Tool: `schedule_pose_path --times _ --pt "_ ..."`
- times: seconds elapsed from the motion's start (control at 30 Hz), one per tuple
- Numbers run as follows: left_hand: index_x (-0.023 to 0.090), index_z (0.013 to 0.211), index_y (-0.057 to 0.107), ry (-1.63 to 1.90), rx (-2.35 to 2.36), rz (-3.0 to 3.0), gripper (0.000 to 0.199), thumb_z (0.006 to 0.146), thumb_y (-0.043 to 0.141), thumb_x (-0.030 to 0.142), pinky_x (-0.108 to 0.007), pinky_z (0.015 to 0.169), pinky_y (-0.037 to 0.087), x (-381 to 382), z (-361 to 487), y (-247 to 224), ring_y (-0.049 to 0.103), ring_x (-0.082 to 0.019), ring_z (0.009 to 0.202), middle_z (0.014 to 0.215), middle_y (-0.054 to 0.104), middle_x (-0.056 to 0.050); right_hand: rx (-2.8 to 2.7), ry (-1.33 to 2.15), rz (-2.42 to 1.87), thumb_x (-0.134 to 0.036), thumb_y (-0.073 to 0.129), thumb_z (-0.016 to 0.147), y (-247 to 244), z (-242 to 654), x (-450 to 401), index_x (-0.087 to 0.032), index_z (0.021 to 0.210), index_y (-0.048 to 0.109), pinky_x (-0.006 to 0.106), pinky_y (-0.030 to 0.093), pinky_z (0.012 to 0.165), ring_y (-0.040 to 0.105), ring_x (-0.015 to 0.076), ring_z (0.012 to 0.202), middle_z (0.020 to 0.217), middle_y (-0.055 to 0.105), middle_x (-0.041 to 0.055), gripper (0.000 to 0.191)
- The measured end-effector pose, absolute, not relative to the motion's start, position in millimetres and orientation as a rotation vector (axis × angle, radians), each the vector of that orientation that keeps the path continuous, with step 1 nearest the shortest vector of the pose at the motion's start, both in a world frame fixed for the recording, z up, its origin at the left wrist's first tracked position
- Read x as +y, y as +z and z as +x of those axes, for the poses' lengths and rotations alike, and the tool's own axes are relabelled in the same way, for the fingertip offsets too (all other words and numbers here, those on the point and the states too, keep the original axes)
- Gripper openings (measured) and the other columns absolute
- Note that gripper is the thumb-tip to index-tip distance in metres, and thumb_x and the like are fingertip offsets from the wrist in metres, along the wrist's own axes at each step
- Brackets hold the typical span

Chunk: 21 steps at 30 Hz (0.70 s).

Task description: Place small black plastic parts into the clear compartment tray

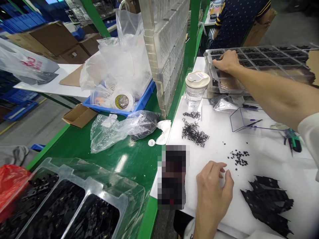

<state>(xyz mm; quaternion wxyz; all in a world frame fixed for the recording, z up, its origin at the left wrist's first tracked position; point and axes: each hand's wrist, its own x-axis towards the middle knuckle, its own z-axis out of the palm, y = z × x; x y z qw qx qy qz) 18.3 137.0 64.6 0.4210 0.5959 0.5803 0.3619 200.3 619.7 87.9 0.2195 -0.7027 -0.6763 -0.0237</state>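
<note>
My left hand (213, 189) rests on the white work mat (219, 146) near the front edge, fingers curled loosely, holding nothing that I can see. Small black parts (238, 157) lie just beyond its fingertips, and a pile of flat black pieces (267, 202) lies to its right. My right hand (228, 61) reaches far forward and lies palm down on the corner of a stack of clear compartment trays (261, 59) filled with black parts. Whether its fingers grip the tray edge is hidden.
A clear jar with a white lid (196, 88) stands by the trays. Tangled black wire parts (194, 132) lie mid-mat. A blue bin with plastic bags (119, 86) sits on the green bench. A clear tray of black parts (74, 202) is front left. A seated person (239, 20) is behind.
</note>
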Motion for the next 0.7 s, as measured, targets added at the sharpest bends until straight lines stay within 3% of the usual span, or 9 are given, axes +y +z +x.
schedule_pose_path --times 0.1,0.17,0.27,0.37,0.53,0.6,0.7 --pt "0.023 0.109 0.065 0.907 1.456 1.488 0.019 0.095 0.054 0.019 -0.032 0.07 0.049 137 18 64 0.06 -0.017 0.078 0.093 0.065 -0.002 -1.821 -0.045 -1.94 -0.038 -0.005 0.062 89 201 619 -0.037 0.029 0.005 0.036 0.04 0.071 0.064 0.0191 0.107 0.088 0.063 0.0313 0.034" --pt "0.024 0.109 0.065 0.905 1.458 1.486 0.019 0.095 0.053 0.019 -0.033 0.07 0.049 137 17 64 0.06 -0.017 0.077 0.093 0.065 -0.002 -1.785 -0.027 -1.944 -0.043 -0.002 0.073 89 201 619 -0.02 0.028 0.025 0.028 0.041 0.072 0.067 0.0126 0.101 0.098 0.066 0.0264 0.057" --pt "0.024 0.108 0.065 0.907 1.461 1.487 0.019 0.094 0.054 0.018 -0.032 0.07 0.05 137 17 64 0.06 -0.017 0.076 0.092 0.065 -0.002 -1.746 0.016 -1.946 -0.037 -0.006 0.091 92 199 618 0.009 0.061 0.06 0.02 0.045 0.073 0.065 0.0007 0.082 0.117 0.063 0.0178 0.086" --pt "0.023 0.108 0.065 0.92 1.465 1.494 0.019 0.094 0.054 0.018 -0.032 0.07 0.05 137 18 64 0.06 -0.017 0.076 0.092 0.065 -0.002 -1.748 0.079 -1.934 -0.03 -0.012 0.095 101 196 613 0.02 0.092 0.062 0.019 0.046 0.069 0.06 -0.0011 0.075 0.129 0.054 0.0193 0.089" --pt "0.021 0.109 0.064 0.938 1.461 1.535 0.016 0.095 0.056 0.017 -0.033 0.069 0.052 136 18 62 0.06 -0.016 0.076 0.092 0.065 -0.001 -1.841 0.229 -1.88 -0.022 -0.016 0.089 135 197 586 0.024 0.098 0.059 0.02 0.045 0.066 0.058 0.0014 0.082 0.141 0.042 0.0239 0.088" --pt "0.02 0.109 0.064 0.941 1.459 1.554 0.015 0.097 0.056 0.019 -0.034 0.071 0.053 137 18 61 0.061 -0.016 0.077 0.092 0.065 -0.002 -1.905 0.292 -1.841 -0.027 -0.01 0.095 155 201 570 0.02 0.103 0.061 0.019 0.046 0.071 0.06 0.002 0.083 0.137 0.048 0.0177 0.085" --pt "0.02 0.109 0.064 0.942 1.456 1.586 0.014 0.098 0.057 0.025 -0.035 0.073 0.054 138 18 60 0.062 -0.017 0.078 0.092 0.065 -0.002 -2.01 0.354 -1.736 -0.039 0.022 0.106 190 203 542 0.004 0.11 0.065 0.02 0.051 0.075 0.062 0.0026 0.074 0.114 0.061 0.0072 0.061"
